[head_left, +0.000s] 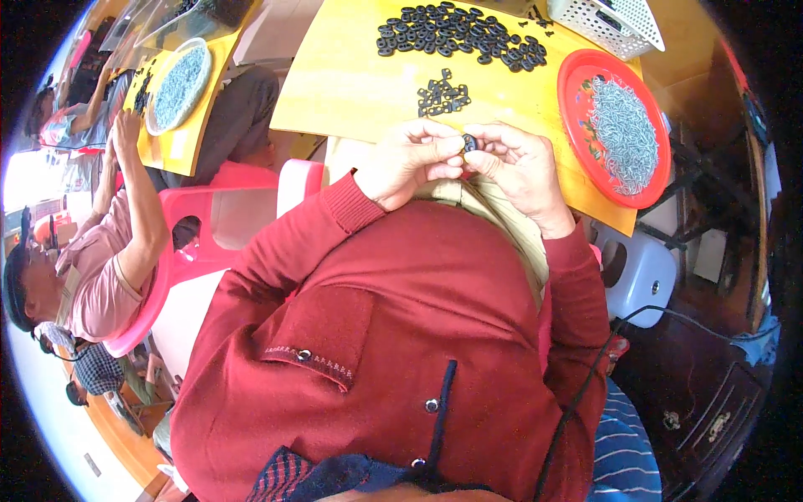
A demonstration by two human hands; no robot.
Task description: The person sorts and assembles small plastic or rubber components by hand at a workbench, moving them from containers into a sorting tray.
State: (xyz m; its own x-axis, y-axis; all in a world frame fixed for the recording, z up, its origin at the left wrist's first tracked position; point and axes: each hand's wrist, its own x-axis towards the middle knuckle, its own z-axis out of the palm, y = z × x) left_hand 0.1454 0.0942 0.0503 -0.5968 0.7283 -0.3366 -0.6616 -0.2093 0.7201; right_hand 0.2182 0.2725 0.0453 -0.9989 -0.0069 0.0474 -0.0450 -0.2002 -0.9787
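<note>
A small black oval plastic part [469,143] is pinched between my two hands at the near edge of the yellow table. My left hand [416,159] grips it from the left between thumb and forefinger. On its other side, the thumb and fingers of my right hand [520,170] close on the same part. Just beyond my hands lies a small heap of little black square pieces [443,94]. Farther back, many black oval parts with holes [456,33] are spread out. To the right, a red tray [575,134] holds a pile of silvery screws [626,134].
A white perforated basket [606,32] stands at the table's far right. On the left, a co-worker [117,243] sits at another yellow table with a bowl of screws [179,86]. A pink chair [217,209] is at my left, a blue stool [644,272] at my right. A black cable [577,402] runs past my right arm.
</note>
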